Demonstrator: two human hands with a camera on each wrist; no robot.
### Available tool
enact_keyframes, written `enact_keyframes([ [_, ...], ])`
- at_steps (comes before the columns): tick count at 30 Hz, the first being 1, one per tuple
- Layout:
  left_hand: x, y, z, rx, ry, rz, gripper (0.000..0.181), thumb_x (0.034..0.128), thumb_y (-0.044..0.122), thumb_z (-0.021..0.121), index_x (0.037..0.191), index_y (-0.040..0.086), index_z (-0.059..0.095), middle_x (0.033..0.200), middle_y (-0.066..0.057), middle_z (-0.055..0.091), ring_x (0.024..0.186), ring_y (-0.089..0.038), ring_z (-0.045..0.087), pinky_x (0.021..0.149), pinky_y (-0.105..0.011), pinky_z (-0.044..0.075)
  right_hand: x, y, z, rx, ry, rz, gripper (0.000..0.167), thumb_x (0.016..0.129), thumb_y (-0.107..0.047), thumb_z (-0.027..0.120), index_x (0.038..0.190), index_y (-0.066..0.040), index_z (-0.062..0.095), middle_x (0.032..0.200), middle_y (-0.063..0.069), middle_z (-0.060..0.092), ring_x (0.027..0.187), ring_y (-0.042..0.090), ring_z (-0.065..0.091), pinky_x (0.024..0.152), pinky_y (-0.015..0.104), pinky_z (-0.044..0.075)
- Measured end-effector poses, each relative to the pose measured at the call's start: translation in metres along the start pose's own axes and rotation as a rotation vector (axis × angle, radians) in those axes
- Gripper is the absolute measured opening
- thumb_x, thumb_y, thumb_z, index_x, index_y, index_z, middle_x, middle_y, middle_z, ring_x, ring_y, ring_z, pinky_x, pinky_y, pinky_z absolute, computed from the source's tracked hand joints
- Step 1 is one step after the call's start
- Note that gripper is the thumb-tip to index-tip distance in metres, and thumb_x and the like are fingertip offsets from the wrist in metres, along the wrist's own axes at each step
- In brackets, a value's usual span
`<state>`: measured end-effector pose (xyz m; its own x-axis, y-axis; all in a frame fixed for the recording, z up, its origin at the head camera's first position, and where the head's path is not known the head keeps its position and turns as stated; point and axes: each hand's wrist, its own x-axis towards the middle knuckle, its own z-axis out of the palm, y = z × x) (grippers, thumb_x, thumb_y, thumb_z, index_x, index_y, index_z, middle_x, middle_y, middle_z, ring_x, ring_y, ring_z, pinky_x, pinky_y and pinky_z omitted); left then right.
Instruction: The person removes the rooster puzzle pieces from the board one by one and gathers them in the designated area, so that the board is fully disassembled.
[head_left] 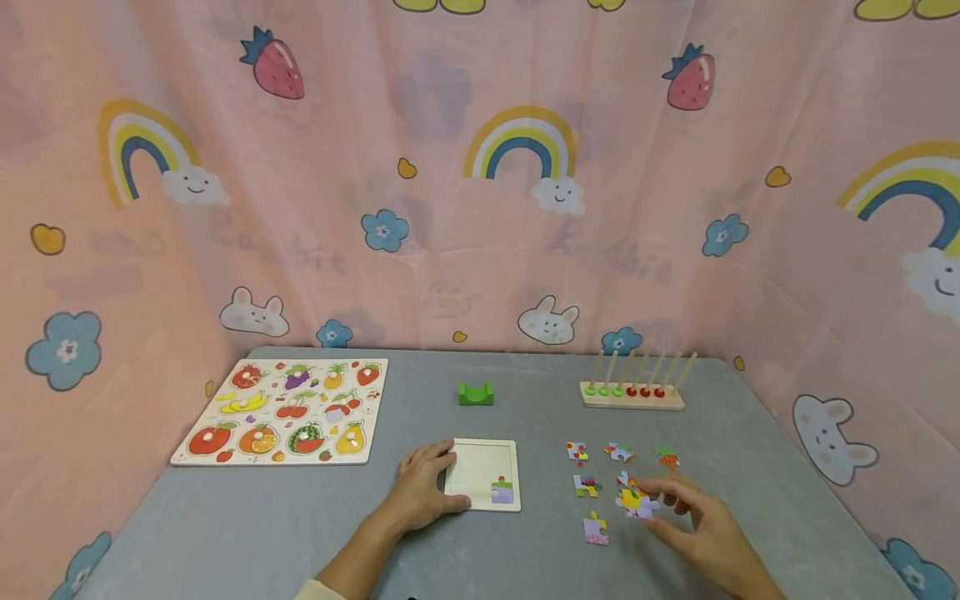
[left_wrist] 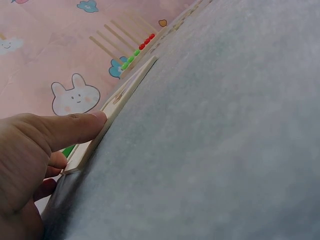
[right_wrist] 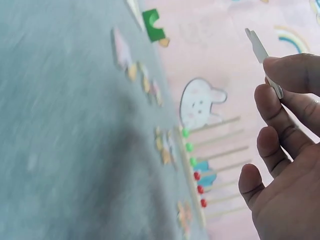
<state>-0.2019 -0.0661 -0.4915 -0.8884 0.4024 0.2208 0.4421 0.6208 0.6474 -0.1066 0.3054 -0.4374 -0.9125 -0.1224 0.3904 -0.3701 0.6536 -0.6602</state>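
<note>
My right hand (head_left: pixel 701 525) pinches a yellow and purple jigsaw piece (head_left: pixel 636 502) between thumb and fingers, lifted above the table. In the right wrist view the held piece (right_wrist: pixel 258 47) shows nearly edge-on. Farther left, my left hand (head_left: pixel 426 487) holds the left side of a square wooden puzzle tray (head_left: pixel 482 507), its thumb by the near corner and its fingers along the far part. One green and purple piece (head_left: pixel 502 492) lies in the tray's near right corner. The left wrist view shows the thumb (left_wrist: pixel 80 127) against the tray's edge (left_wrist: pixel 125 100).
Loose jigsaw pieces (head_left: pixel 595 529) lie between the tray and my right hand, with a carrot-like piece (head_left: pixel 667 457) farther right. A fruit puzzle board (head_left: pixel 281 417) is at the left, a green block (head_left: pixel 476 394) behind the tray, and a pegged bead rack (head_left: pixel 633 397) at the back right.
</note>
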Motion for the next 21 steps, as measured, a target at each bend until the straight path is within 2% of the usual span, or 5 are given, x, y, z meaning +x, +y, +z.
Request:
enact_keyframes([
  [2,0.0,0.0,0.0,-0.001,0.0,0.0,0.069,0.0681,0.025,0.086,0.124,-0.007,0.06,0.139,-0.018,0.047,0.128,-0.038,0.039,0.101,-0.061,0.018,-0.002,0.006,-0.001,-0.013,-0.021,0.038,0.03,0.08,-0.013,0.079,0.107,-0.01,0.07,0.094,-0.005,0.061,0.078,0.013,0.048,0.063,0.028,0.042],
  [7,-0.001,0.0,0.0,-0.001,-0.004,-0.003,0.07,0.0686,0.025,0.086,0.124,-0.008,0.06,0.14,-0.018,0.047,0.128,-0.038,0.039,0.101,-0.062,0.017,-0.006,0.021,-0.001,0.032,-0.126,0.219,0.033,0.08,-0.016,0.079,0.11,-0.008,0.069,0.098,-0.003,0.061,0.079,0.012,0.047,0.065,0.028,0.041],
  [9,-0.001,0.001,0.0,0.003,-0.005,-0.005,0.07,0.0689,0.025,0.086,0.124,-0.007,0.06,0.14,-0.018,0.047,0.128,-0.038,0.038,0.101,-0.062,0.017,-0.008,0.027,0.0,0.06,-0.169,0.246,0.033,0.081,-0.016,0.078,0.111,-0.006,0.068,0.101,-0.001,0.063,0.081,0.012,0.049,0.067,0.028,0.042],
  [15,-0.001,0.002,0.0,0.01,0.0,-0.006,0.069,0.069,0.025,0.086,0.124,-0.007,0.06,0.14,-0.018,0.047,0.128,-0.038,0.039,0.102,-0.062,0.018,-0.011,0.041,0.002,0.105,-0.259,0.192,0.032,0.083,-0.015,0.076,0.112,-0.006,0.067,0.115,0.006,0.064,0.1,0.005,0.056,0.083,0.021,0.045],
  [21,-0.001,0.001,0.0,0.01,-0.001,-0.009,0.069,0.069,0.026,0.086,0.124,-0.007,0.06,0.14,-0.018,0.047,0.128,-0.038,0.038,0.102,-0.061,0.017,-0.013,0.048,0.007,0.062,-0.253,0.095,0.031,0.08,-0.007,0.077,0.109,-0.008,0.068,0.11,0.004,0.065,0.102,0.005,0.056,0.084,0.017,0.044],
])
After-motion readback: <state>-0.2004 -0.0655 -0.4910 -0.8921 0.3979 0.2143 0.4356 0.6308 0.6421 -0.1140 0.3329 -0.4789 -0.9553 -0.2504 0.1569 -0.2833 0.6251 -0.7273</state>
